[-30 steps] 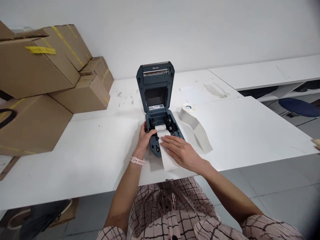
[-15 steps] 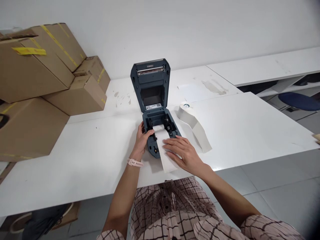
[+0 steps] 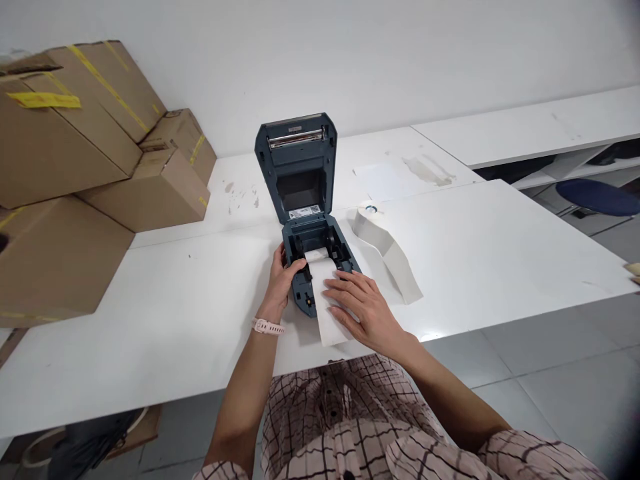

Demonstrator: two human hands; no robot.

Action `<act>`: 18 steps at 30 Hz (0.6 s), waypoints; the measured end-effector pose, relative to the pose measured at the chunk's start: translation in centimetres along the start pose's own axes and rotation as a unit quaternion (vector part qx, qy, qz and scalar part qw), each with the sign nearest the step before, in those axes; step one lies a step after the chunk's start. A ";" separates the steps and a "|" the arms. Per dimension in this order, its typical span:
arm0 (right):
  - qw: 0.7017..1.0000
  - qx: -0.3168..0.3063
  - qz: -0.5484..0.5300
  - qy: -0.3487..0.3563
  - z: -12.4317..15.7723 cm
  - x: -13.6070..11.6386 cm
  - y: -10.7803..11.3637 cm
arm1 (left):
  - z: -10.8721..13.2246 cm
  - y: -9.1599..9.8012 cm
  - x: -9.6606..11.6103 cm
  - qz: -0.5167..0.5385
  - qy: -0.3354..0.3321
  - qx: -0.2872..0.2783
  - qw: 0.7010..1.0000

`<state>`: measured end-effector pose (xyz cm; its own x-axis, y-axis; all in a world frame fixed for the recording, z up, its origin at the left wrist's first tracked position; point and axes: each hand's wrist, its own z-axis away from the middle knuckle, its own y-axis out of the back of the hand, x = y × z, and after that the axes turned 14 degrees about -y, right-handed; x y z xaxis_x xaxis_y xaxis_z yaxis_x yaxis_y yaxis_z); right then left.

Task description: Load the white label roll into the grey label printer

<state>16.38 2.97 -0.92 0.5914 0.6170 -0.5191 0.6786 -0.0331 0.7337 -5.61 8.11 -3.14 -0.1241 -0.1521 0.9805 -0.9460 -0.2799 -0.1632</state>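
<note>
A dark blue-grey label printer (image 3: 300, 290) sits on the white table with its lid (image 3: 299, 163) raised. A white strip of label paper (image 3: 326, 320) runs from inside the printer out over its front edge. My left hand (image 3: 281, 280) grips the printer's left side, thumb on the inner edge and fingers around the outside. Over the strip and the printer's right front lies my right hand (image 3: 363, 307), its fingers stretched out and flat on the paper. To the right, a roll of labels (image 3: 371, 212) has a loose tail curling toward me.
Cardboard boxes (image 3: 55, 253) with yellow tape are stacked at the left. A white sheet (image 3: 375, 181) lies near the back of the table (image 3: 200, 347). A blue stool (image 3: 597, 197) stands at the far right, beside an open shelf. Dark items lie under the table at the lower left.
My right hand's fingers have shifted slightly on the paper strip, whose lower end has swung a little left. My left hand stays on the printer. The whole view has shifted slightly.
</note>
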 end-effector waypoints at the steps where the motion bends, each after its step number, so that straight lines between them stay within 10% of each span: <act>1: 1.000 -0.005 0.004 -0.002 0.0 0.0 0.1 | 0.0 0.0 0.0 0.001 -0.001 0.000 1.000; 18: 0.999 -0.030 0.003 -0.014 0.1 0.6 0.2 | 0.1 -0.1 0.2 0.007 0.004 -0.013 1.000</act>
<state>16.87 3.24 -1.13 0.6073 0.5948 -0.5267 0.6488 0.0115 0.7609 -5.53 8.02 -2.92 -0.1396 -0.1489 0.9790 -0.9519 -0.2522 -0.1741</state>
